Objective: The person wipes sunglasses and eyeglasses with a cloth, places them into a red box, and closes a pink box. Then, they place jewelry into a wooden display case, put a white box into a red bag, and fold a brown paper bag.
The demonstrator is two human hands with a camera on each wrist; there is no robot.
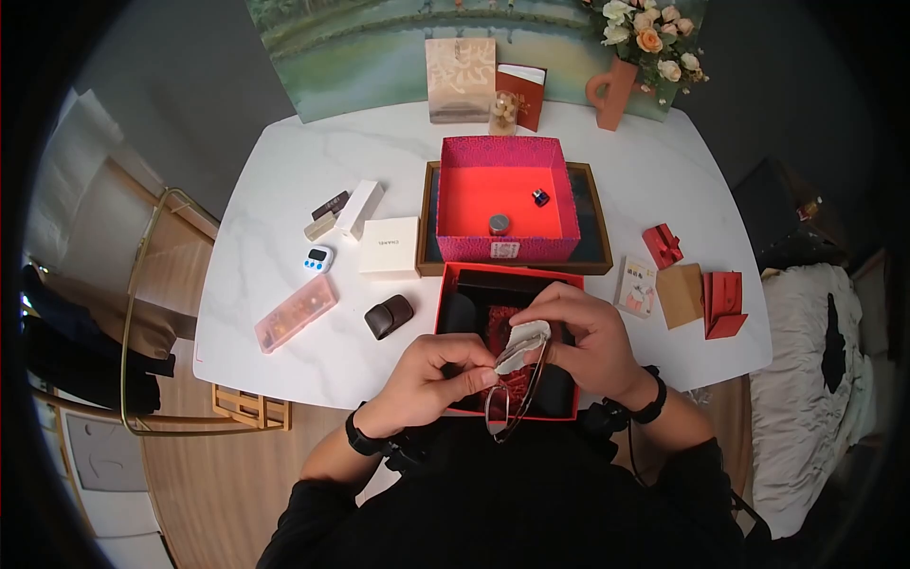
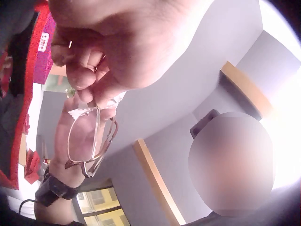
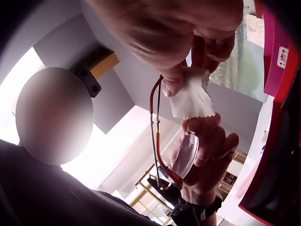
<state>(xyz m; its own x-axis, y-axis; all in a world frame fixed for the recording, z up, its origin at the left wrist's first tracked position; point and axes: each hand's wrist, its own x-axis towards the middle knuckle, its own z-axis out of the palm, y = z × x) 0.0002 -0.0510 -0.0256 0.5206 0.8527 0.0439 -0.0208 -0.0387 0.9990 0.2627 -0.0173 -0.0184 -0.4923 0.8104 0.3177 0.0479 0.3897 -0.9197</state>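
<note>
A pair of thin-framed glasses (image 1: 497,410) hangs between the two hands, above a red-rimmed box. My left hand (image 1: 427,379) pinches the frame near the middle with thumb and forefinger. From the other side my right hand (image 1: 595,343) grips a pale cloth (image 1: 523,347) with a zigzag edge, folded about the far part of the glasses. One lens (image 2: 82,141) is uncovered in the left wrist view; the other is hidden by fingers and cloth. In the right wrist view the cloth (image 3: 192,100) hangs from the right fingers, and both temples stand out beside it.
Below the hands lies the red box (image 1: 580,275) with dark items and red filler. Behind it a pink-purple box (image 1: 507,249) rests on a framed panel. To the left are a dark brown case (image 1: 390,317), a white box (image 1: 390,248) and a pink case (image 1: 296,314); red packets (image 1: 724,305) lie right.
</note>
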